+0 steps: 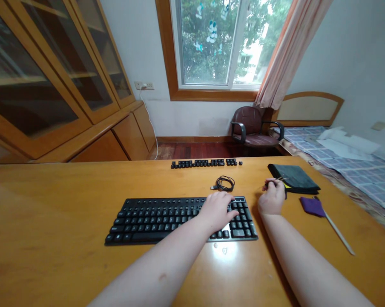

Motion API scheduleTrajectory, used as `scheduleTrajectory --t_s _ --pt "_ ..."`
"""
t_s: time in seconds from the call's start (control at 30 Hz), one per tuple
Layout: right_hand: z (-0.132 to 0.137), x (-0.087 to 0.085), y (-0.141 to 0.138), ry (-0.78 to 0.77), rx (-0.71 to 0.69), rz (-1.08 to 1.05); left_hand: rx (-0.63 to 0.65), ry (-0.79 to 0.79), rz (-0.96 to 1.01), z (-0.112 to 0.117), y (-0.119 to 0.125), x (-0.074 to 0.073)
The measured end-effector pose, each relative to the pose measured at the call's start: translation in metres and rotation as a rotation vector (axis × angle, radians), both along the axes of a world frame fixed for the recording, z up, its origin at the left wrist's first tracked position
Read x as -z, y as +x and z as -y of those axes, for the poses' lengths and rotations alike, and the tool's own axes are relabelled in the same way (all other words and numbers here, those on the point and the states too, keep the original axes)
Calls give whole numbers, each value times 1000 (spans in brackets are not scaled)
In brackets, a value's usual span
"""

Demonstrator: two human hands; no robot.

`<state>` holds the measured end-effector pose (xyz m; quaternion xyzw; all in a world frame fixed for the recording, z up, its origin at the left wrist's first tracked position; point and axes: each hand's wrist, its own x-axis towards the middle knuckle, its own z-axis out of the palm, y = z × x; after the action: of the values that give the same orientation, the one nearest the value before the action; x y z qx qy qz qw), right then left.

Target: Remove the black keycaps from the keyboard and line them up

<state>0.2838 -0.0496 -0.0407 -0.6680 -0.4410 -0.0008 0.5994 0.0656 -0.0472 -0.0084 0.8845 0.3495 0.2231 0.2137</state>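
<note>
I'm resting left hand (216,209), loosely spread, on keyboard (160,220) lying mid-tabletop (52,221); right hand (272,198) is pinching wire-pronged tool (280,179) near right edge. Loose keys (201,163) are lining far edge; keyboard's top row is looking stripped, most lower keys still sitting in place.

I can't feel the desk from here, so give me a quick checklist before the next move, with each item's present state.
1. Left hand on the keyboard: ok, over its right part.
2. Right hand has its tool: ok, a thin tool shows at its top.
3. Tool held firmly: cannot tell, too small here.
4. Tool over the keys: not ok, it is right of the keyboard, near the dark pouch.
5. Loose keycaps grouped: ok, lined up near the table's far edge.
6. USB plug disconnected: ok, lying loose by its coiled cable.
</note>
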Motion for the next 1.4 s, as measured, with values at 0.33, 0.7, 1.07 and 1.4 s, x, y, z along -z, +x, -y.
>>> scheduleTrajectory --t_s 0.33,0.7,1.07,1.4 --pt "6 -19 -41 -40 -470 -62 5 -11 29 1 0 -4" --pt "10 -26 -49 -189 -708 28 5 -4 -53 -3 0 -7" --pt "10 -36 -52 -220 -786 167 -71 -51 -135 -10 -10 -13" --pt "10 -37 -56 -203 -794 409 -123 6 -175 -3 -4 -16"
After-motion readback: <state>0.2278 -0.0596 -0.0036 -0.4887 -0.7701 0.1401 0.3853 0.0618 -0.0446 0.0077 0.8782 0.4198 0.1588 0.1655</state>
